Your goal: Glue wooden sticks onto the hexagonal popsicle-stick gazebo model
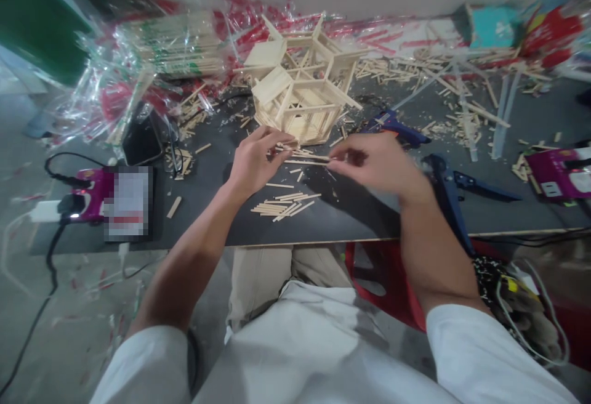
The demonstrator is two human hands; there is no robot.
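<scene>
Between my two hands, thin wooden sticks (307, 159) lie roughly level above the dark tabletop. My left hand (258, 159) is closed, its thumb and fingers pinching the sticks' left end. At their right end my right hand (372, 162), slightly blurred, pinches with thumb and forefinger. Just beyond the hands stands a lattice frame built of wooden sticks (307, 93), with flat panels on its left side. A small heap of short cut sticks (281, 206) lies on the table nearer to me. Behind my right hand is a blue glue gun (392, 125).
A dark blue hand cutter (447, 191) lies right of my right arm. Clear glue sticks (505, 114) and wood scraps spread at the back right. Wrapped stick bundles (170, 44) fill the back left. A phone (129, 204) and purple power strip (95, 191) sit left.
</scene>
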